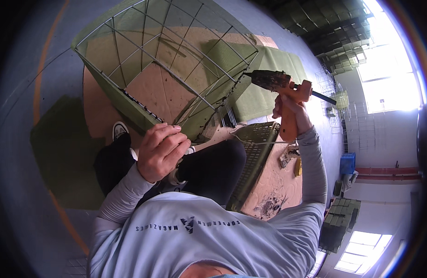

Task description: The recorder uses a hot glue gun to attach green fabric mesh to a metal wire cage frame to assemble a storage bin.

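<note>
Our right hand [290, 111] fingers are wrapped tight on the orange glue gun [280, 85], nozzle at the wire basket frame [176, 51]. Our left hand [161, 150] fingers are curled closed on the frame's lower corner, above green fabric [264, 78].

glue gun: an orange plastic glue gun [287, 95] with a dark, dirty front part. It is up in the air. Its thin tip points left, at the right rim of the basket. A dark stick pokes out of its back.
glue gun grip: the right hand [290, 111] is wrapped round the handle.
basket: a big grey wire basket frame lined with green felt [167, 60]. It is tilted, with its open side facing up, so you can see brown board through the wires.
basket hold: the left hand [161, 150], fingers curled, holds its near bottom edge.
</note>
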Tool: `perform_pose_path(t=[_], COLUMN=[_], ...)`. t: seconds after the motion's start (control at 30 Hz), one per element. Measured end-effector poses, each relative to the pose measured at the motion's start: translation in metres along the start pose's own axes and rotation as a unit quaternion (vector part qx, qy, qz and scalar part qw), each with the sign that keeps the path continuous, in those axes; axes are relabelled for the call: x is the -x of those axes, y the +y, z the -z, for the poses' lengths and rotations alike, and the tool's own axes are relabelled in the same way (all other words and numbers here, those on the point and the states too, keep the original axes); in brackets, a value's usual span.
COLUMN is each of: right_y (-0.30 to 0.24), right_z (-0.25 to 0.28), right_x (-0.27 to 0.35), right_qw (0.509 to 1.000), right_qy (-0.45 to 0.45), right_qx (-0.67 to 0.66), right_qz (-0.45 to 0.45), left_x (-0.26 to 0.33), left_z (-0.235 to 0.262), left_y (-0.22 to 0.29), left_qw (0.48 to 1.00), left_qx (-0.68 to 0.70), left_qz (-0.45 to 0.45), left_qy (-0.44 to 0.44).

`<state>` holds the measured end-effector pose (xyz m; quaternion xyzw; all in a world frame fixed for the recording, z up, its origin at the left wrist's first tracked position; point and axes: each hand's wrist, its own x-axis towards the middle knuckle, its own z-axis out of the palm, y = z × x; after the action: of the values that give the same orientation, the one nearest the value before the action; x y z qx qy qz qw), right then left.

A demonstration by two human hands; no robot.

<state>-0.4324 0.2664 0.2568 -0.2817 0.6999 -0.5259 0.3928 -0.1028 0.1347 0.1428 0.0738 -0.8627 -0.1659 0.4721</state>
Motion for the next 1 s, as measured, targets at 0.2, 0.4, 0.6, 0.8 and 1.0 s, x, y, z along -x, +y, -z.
perform_pose_path(t=[0.2, 0.4, 0.6, 0.8, 1.0], right_y=[0.005, 0.004, 0.006, 0.007, 0.003], right_z=[0.009, 0.012, 0.003, 0.007, 0.001], right_x=[-0.009, -0.01, -0.004, -0.006, 0.002], right_qw=[1.0, 1.0, 1.0, 1.0, 1.0], right_qy=[0.013, 0.003, 0.016, 0.011, 0.005], right_qx=[0.0, 0.002, -0.007, -0.003, 0.012], right_qz=[0.0, -0.006, 0.004, -0.009, -0.008], left_x=[0.0, -0.001, 0.0, 0.005, 0.002], left_z=[-0.001, -0.002, -0.001, -0.003, -0.001], left_y=[0.001, 0.001, 0.001, 0.001, 0.001], left_qw=[1.0, 1.0, 1.0, 1.0, 1.0], left_qx=[0.003, 0.01, 0.011, 0.004, 0.007], left_qz=[0.002, 0.007, 0.009, 0.008, 0.006], left_qy=[0.002, 0.004, 0.0, -0.01, 0.0])
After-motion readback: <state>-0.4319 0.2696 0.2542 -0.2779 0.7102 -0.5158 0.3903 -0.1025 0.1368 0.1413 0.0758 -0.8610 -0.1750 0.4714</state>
